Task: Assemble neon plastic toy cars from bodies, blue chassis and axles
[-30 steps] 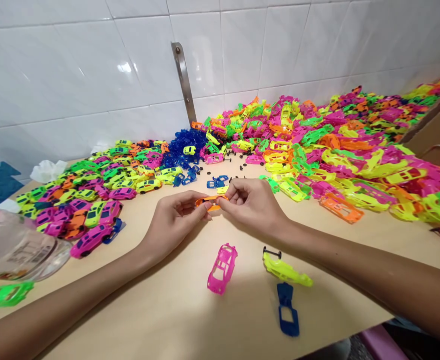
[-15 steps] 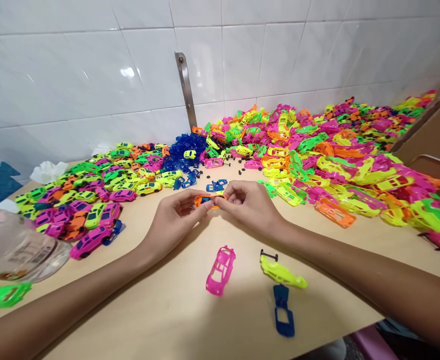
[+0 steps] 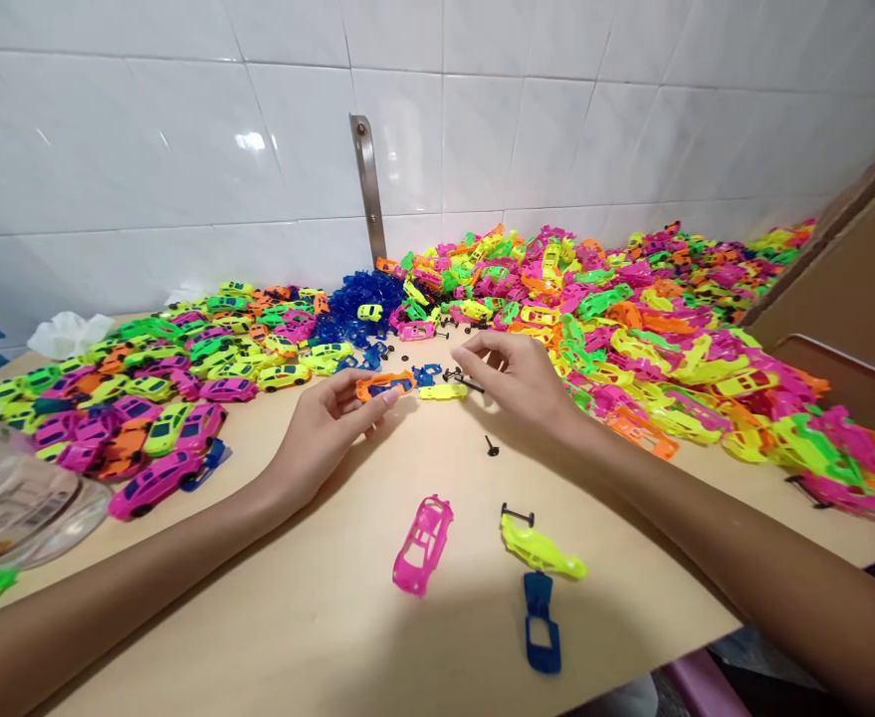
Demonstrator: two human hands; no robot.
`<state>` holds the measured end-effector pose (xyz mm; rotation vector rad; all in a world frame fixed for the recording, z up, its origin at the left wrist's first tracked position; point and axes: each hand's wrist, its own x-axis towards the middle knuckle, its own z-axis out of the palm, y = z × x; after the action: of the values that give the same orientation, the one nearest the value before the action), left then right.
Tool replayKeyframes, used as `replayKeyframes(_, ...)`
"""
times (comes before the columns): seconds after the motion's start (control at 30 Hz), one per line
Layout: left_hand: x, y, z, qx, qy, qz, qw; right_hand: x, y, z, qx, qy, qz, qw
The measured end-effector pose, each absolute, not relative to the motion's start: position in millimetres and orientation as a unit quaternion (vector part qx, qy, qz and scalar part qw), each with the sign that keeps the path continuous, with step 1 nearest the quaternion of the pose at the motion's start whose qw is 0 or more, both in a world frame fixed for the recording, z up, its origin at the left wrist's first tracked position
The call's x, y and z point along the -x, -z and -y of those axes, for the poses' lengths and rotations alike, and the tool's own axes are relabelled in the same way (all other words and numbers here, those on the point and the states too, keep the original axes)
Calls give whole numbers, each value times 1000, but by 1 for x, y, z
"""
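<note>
My left hand (image 3: 330, 423) is closed on an orange toy car body (image 3: 384, 385) with a blue insert in it, gripping it between thumb and fingers. My right hand (image 3: 519, 383) hovers with fingers curved and apart, just above black wheel axles (image 3: 468, 382). Between the hands, a yellow car body (image 3: 443, 392) lies beside blue plastic parts (image 3: 427, 374). A single black wheel on a short axle (image 3: 491, 446) rests below my right hand. Nearer to me are a pink car shell (image 3: 423, 546), a yellow-green shell (image 3: 542, 550) with an axle by it, and a blue chassis part (image 3: 541, 622).
Many finished-looking toy cars (image 3: 168, 378) crowd the left side. Loose colored shells (image 3: 631, 309) pile up on the right, with blue parts (image 3: 354, 307) between. A clear plastic container (image 3: 26, 488) stands at left, a cardboard box (image 3: 847, 269) at right. A tiled wall backs the table.
My right hand has let go of the orange car and moved right, uncovering the yellow body and axles. My left hand keeps the orange car, shifted slightly left. The view has turned a little.
</note>
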<state>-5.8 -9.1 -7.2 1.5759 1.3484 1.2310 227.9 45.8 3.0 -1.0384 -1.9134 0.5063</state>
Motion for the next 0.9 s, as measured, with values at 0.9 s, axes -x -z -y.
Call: replayKeyframes(0.9,4,12,13,-679,-431,-468,366,-212,11,-31,230,-215,841,440)
